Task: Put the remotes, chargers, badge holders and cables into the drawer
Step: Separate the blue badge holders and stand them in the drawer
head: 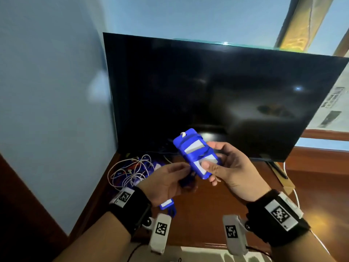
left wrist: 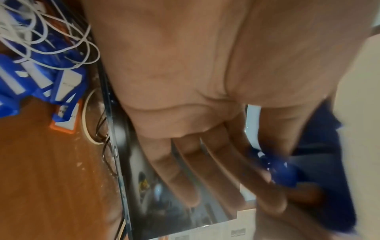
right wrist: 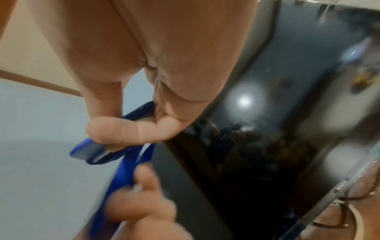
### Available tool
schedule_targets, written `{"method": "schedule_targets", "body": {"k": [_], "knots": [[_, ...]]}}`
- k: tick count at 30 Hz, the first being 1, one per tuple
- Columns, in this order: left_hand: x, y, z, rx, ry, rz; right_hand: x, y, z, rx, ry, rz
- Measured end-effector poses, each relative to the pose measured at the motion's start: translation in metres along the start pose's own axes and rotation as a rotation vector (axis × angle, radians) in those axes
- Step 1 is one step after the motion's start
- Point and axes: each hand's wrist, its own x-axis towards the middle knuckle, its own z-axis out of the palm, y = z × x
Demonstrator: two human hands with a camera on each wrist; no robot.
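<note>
Our right hand (head: 229,168) pinches blue badge holders (head: 194,153); left hand (head: 166,183) pinches their strap (left wrist: 281,172). Labels unreadable.

The badge holder (head: 194,154) is glossy blue plastic with white paper inserts. The cables (head: 130,171) are smooth, white plastic-sheathed cord. The table (head: 217,195) is reddish-brown wood with a polished, semi-gloss finish. The television screen (head: 217,95) is glossy black and reflective. The wall (head: 52,82) is matt painted.
</note>
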Motion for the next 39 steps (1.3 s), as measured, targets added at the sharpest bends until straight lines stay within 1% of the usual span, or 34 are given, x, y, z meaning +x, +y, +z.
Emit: {"method": "schedule_targets", "body": {"k": [3, 5, 7, 10, 13, 16, 17, 19, 22, 24, 27, 29, 31, 33, 34, 36, 37, 39], "knots": [[-0.014, -0.011, -0.004, 0.003, 0.051, -0.001, -0.008, 0.021, 0.001, -0.019, 0.046, 0.022], [-0.022, -0.020, -0.014, 0.041, 0.126, -0.018, -0.014, 0.040, 0.006, -0.075, 0.113, 0.020], [-0.030, -0.028, -0.022, 0.116, 0.232, -0.023, -0.020, 0.061, 0.013, -0.164, 0.157, 0.033], [-0.045, -0.039, -0.035, 0.239, 0.395, -0.017, -0.030, 0.091, 0.027, -0.284, 0.181, 0.093], [-0.060, -0.046, -0.048, 0.295, 0.558, -0.030, -0.041, 0.122, 0.044, -0.367, 0.155, 0.198], [-0.072, -0.059, -0.054, 0.364, 0.640, -0.049, -0.054, 0.149, 0.063, -0.431, 0.066, 0.267], [-0.075, -0.065, -0.057, 0.415, 0.656, -0.051, -0.058, 0.155, 0.069, -0.410, 0.035, 0.286], [-0.083, -0.077, -0.061, 0.553, 0.660, -0.035, -0.066, 0.163, 0.082, -0.254, -0.004, 0.351], [-0.094, -0.089, -0.066, 0.718, 0.618, -0.006, -0.075, 0.179, 0.094, -0.050, 0.007, 0.445], [-0.100, -0.095, -0.068, 0.713, 0.604, 0.003, -0.080, 0.191, 0.097, 0.043, -0.002, 0.503], [-0.106, -0.107, -0.074, 0.753, 0.636, -0.020, -0.087, 0.201, 0.101, 0.072, -0.052, 0.566], [-0.108, -0.117, -0.079, 0.762, 0.672, -0.042, -0.092, 0.205, 0.103, 0.049, -0.093, 0.594], [-0.109, -0.130, -0.085, 0.788, 0.738, -0.098, -0.097, 0.209, 0.105, -0.004, -0.147, 0.616], [-0.112, -0.145, -0.092, 0.789, 0.765, -0.227, -0.101, 0.214, 0.106, -0.056, -0.180, 0.646], [-0.113, -0.151, -0.096, 0.729, 0.735, -0.293, -0.102, 0.215, 0.106, -0.073, -0.193, 0.659], [-0.116, -0.166, -0.104, 0.563, 0.609, -0.370, -0.106, 0.220, 0.105, -0.155, -0.254, 0.669], [-0.118, -0.171, -0.108, 0.519, 0.551, -0.395, -0.107, 0.222, 0.104, -0.241, -0.303, 0.674], [-0.121, -0.181, -0.115, 0.514, 0.499, -0.438, -0.107, 0.229, 0.098, -0.470, -0.416, 0.688]]}}
